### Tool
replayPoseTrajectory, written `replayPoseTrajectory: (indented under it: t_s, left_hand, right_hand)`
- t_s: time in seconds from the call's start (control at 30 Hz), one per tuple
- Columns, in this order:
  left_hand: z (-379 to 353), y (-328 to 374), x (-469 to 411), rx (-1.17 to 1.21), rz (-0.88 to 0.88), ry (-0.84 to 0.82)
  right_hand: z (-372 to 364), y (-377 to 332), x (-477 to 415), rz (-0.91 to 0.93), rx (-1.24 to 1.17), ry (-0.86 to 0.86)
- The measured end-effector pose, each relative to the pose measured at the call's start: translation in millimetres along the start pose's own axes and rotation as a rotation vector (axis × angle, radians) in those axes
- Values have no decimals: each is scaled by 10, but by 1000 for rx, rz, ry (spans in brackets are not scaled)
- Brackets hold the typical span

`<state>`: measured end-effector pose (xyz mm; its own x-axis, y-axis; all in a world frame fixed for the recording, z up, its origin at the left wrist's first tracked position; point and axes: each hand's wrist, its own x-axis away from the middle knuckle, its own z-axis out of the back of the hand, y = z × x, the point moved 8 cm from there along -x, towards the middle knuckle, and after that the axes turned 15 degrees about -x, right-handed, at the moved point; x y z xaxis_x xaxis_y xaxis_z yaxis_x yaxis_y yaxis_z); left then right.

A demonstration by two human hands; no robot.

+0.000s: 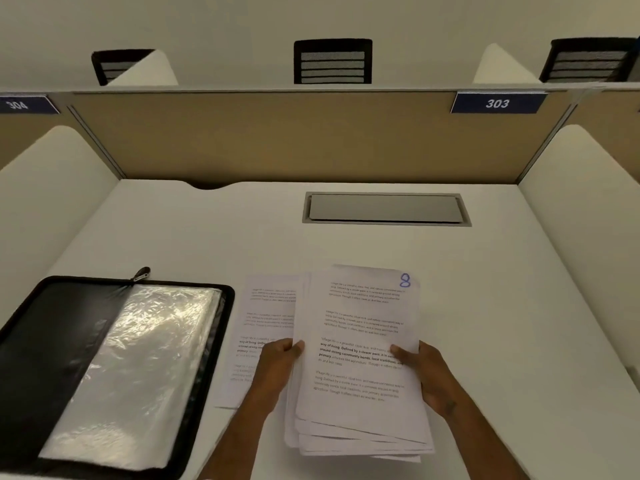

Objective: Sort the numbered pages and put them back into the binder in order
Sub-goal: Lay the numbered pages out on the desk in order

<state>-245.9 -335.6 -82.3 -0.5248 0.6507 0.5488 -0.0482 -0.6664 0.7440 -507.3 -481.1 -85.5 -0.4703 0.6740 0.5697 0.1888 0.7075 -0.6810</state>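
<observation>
Hands pinch the stack of pages [360,362] by its sides, left hand [277,362], right hand [429,375], beside the open binder [114,368] on the desk [485,289]

Quick count: one open binder [41,341] with one zipper pull [141,274], one fanned stack of pages [360,393] (can't count the sheets, though at least four bottom edges show), plus one loose page [266,306] as far as I can tell. Two hands, left hand [280,358] and right hand [426,372]. Further back there's one metal hatch [384,208], two number plates, 304 [20,105] and 303 [497,103], and three chair backs [332,61].
</observation>
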Motion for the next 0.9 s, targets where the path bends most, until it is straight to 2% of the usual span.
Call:
replayPoseTrajectory:
  t_s: [0.2,0.33,0.53,0.6,0.67,0.7,0.73,0.8,0.83,0.9]
  left_hand:
    - [314,-170,84,-75,68,188]
    - [724,-322,49,-149,88,326]
    - [1044,-494,-8,-282,128,393]
    - [1097,-388,41,-400,83,544]
    - [983,-132,132,-423,-51,641]
    - [830,1,147,-364,-115,581]
    - [617,81,121,-263,-132,446]
    - [92,143,89,-62,-60,72]
    - [-113,163,109,7,-22,-65]
    - [-320,139,106,37,18,-153]
  right_hand:
    - [-110,157,-44,-1,88,-47]
    - [88,46,-87,32,43,13]
    - [488,-289,-71,16,33,61]
    - [513,-347,-57,7,12,51]
    - [497,-335,-54,-15,-5,40]
    - [467,-311,-51,-27,-10,27]
    - [429,-286,-50,-40,-8,13]
    - [356,-237,-49,-63,7,-11]
    - [331,-216,-48,-71,9,-18]
    - [307,-188,-41,-82,8,-32]
